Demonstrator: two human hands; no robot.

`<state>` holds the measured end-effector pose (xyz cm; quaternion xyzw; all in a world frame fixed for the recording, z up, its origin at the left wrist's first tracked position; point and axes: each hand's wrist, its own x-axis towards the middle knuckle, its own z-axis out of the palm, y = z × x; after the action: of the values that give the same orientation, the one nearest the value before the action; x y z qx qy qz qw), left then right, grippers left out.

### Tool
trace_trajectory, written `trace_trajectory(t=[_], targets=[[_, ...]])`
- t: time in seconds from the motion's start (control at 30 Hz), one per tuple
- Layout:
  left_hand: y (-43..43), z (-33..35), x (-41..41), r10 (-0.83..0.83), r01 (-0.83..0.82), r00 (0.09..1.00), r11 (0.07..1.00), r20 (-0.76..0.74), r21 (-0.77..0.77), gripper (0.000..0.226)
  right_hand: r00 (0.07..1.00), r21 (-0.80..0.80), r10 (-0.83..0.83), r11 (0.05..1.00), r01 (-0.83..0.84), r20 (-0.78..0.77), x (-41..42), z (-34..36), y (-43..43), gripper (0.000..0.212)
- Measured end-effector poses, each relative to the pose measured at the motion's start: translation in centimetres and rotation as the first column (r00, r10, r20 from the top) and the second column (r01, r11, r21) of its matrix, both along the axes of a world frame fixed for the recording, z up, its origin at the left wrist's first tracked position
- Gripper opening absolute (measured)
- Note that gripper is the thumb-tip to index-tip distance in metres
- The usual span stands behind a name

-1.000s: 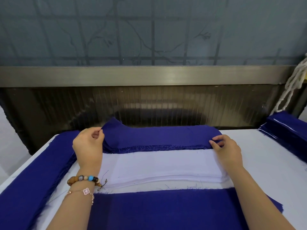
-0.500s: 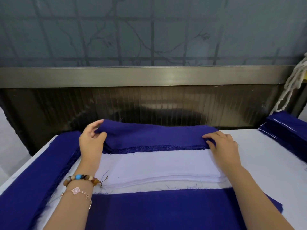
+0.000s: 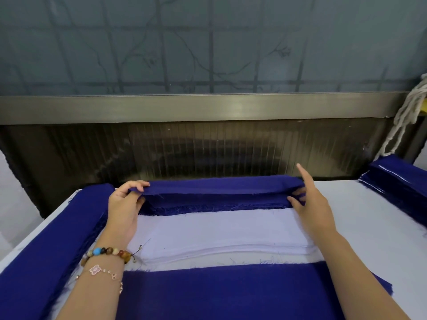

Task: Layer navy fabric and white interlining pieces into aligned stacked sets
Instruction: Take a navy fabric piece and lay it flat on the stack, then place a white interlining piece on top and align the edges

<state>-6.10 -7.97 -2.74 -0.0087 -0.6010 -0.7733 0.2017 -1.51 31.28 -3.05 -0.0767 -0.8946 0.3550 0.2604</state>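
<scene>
A stack of navy fabric pieces (image 3: pixel 219 199) lies across the far side of the white table. Its top navy piece (image 3: pixel 219 185) is raised off the stack at both ends. My left hand (image 3: pixel 124 204) pinches the left end of that piece. My right hand (image 3: pixel 309 199) pinches the right end between thumb and lower fingers, with the index finger pointing up. In front of the stack lies a pile of white interlining pieces (image 3: pixel 219 229). A wide navy piece (image 3: pixel 231 294) lies nearest me.
A long navy stack (image 3: pixel 46 245) runs down the table's left edge. Another navy stack with a white line (image 3: pixel 402 181) sits at the far right. A dark ribbed panel (image 3: pixel 208 148) rises just behind the table. White cord (image 3: pixel 406 116) hangs at the right.
Both hands have taken hold of the top navy piece's ends and lifted it off the stack. The right index finger has come up straight.
</scene>
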Motion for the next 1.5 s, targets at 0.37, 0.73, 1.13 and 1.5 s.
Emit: trace_trajectory(t=[0.37, 0.73, 1.13, 1.5], targets=[[0.3, 0.3, 1.0, 0.225, -0.233, 0.972, 0.948, -0.064, -0.215, 0.013, 0.898, -0.063, -0.391, 0.92, 0.386, -0.203, -0.3, -0.5, 1.3, 0.022], [-0.1, 0.1, 0.5, 0.345, -0.322, 0.938, 0.894, 0.02, -0.31, 0.027, 0.92, -0.196, -0.39, 0.901, 0.387, 0.025, -1.1, -1.2, 2.3, 0.011], [0.7, 3.1, 1.1, 0.358, -0.341, 0.932, 0.919, 0.059, -0.197, 0.034, 0.877, -0.416, -0.319, 0.896, 0.156, -0.359, 1.1, 1.1, 2.0, 0.006], [-1.4, 3.5, 9.6, -0.048, 0.094, 0.93, 0.989, 0.364, -0.111, 0.003, 0.995, -0.547, -0.04, 0.833, 0.084, 0.091, 9.4, 0.4, 4.8, 0.023]])
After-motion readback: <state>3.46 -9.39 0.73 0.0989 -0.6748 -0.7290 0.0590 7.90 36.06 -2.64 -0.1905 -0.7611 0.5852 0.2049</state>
